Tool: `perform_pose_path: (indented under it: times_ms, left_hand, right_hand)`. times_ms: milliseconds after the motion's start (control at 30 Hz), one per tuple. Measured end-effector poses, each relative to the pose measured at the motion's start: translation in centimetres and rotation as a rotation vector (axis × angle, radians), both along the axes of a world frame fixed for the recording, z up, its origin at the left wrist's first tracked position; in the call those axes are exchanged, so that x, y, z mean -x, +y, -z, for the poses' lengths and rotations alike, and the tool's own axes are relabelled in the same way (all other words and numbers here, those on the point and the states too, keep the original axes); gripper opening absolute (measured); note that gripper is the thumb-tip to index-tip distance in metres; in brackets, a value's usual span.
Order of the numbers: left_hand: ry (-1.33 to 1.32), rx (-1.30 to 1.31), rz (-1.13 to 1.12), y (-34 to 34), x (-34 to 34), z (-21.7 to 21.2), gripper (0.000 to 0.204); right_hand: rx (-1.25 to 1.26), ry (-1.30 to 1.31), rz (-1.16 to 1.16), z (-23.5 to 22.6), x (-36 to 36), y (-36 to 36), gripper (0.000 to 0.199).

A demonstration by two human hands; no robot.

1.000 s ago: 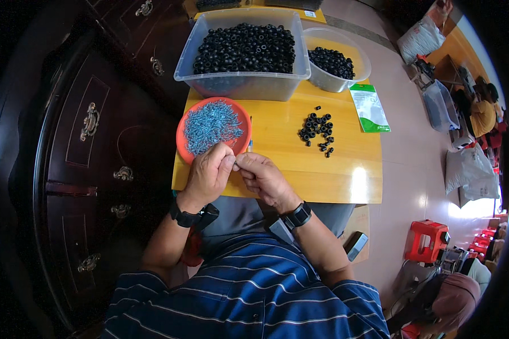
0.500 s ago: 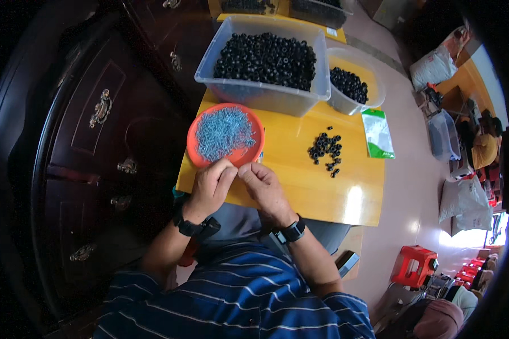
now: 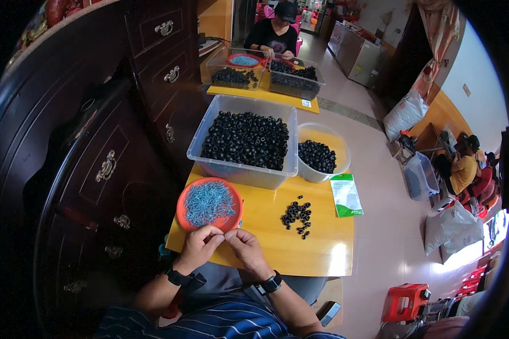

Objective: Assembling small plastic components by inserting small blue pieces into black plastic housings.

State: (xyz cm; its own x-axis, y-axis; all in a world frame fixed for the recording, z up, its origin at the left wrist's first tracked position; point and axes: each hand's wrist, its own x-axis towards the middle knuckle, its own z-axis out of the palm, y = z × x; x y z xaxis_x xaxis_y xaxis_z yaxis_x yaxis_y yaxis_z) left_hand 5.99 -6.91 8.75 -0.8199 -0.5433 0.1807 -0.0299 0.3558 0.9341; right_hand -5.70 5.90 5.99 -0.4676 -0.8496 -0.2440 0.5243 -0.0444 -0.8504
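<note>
My left hand (image 3: pixel 197 248) and my right hand (image 3: pixel 246 253) meet at the near edge of a red plate (image 3: pixel 238 210). Both are closed in a pinch, fingertips nearly touching; whatever they hold is too small to make out. Heaped on the plate are thin silvery metal pieces (image 3: pixel 208 202), like small screws or pins. Right of my hands, a loose group of small black ring-shaped parts (image 3: pixel 297 216) lies on the yellow table (image 3: pixel 266 248). More black rings (image 3: pixel 244 138) fill a large clear plastic bin (image 3: pixel 243 176) behind the plate.
A round clear tub (image 3: pixel 345 158) of black parts stands beside the bin, with a green-and-white packet (image 3: pixel 346 196) in front. Across from me, another person (image 3: pixel 274 37) works over bins (image 3: pixel 300 85). Dark drawers (image 3: pixel 102 169) flank my left; a red stool (image 3: pixel 404 302) stands right.
My view has tilted up, so the table sits lower in the picture and the person opposite has come into sight. Both hands stay pinched together by the plate.
</note>
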Motion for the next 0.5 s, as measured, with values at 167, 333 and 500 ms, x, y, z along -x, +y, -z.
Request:
perform_pose_path:
  times_ms: [167, 333, 500]
  left_hand:
    - [-0.051, -0.206, 0.003, -1.0, -0.2, 0.3, 0.011]
    - [-0.069, -0.234, 0.021, -1.0, -0.9, -0.4, 0.011]
    - [-0.045, -0.025, 0.001, -0.1, -1.4, -0.7, 0.011]
  right_hand:
    - [-0.025, 0.445, 0.114, 0.1, 1.2, -1.0, 0.018]
    - [-0.141, 0.837, 0.144, -2.6, 2.6, -2.7, 0.017]
    - [-0.213, 1.297, 0.118, -2.2, 4.0, -4.3, 0.019]
